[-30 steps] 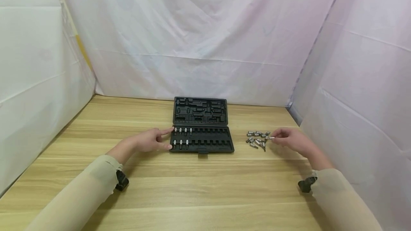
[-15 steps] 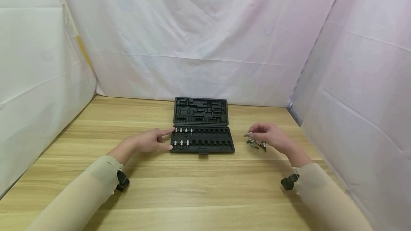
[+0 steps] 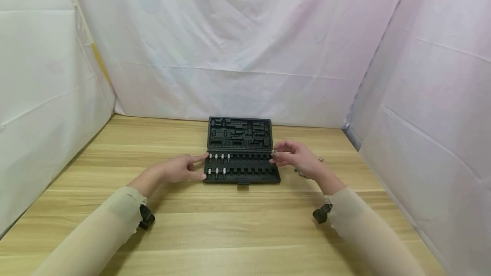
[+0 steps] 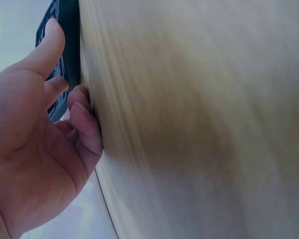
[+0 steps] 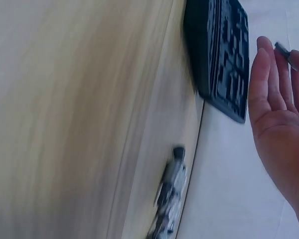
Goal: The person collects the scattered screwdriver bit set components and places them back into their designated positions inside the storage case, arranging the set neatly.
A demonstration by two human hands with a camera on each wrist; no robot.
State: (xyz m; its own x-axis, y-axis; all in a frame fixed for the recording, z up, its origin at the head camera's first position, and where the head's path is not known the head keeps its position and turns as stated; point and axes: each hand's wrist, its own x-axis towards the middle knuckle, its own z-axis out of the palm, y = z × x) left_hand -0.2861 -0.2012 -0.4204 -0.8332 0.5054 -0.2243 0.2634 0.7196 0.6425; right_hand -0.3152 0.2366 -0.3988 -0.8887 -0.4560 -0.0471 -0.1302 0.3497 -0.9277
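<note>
A black plastic case point(image 3: 251, 164) lies open, with several bit sockets point(image 3: 216, 171) standing in the left slots of its two rows. My left hand point(image 3: 178, 168) touches the case's left edge, index finger near the back and thumb at the front corner. In the left wrist view its other fingers curl loosely beside the case. My right hand point(image 3: 297, 159) is at the right end of the back row, pinching one bit socket point(image 5: 283, 50) between thumb and fingers. Loose bit sockets point(image 5: 170, 181) lie on the table, largely hidden below the right hand in the head view.
The case's raised lid point(image 3: 239, 133), with moulded recesses, leans back near the white curtain point(image 3: 238, 54). White sheets also hang at the left and right of the wooden table point(image 3: 230, 229).
My right hand has lifted a bit socket from the loose pile and carried it left to the case's right end. The left hand stays at the case's left edge.
</note>
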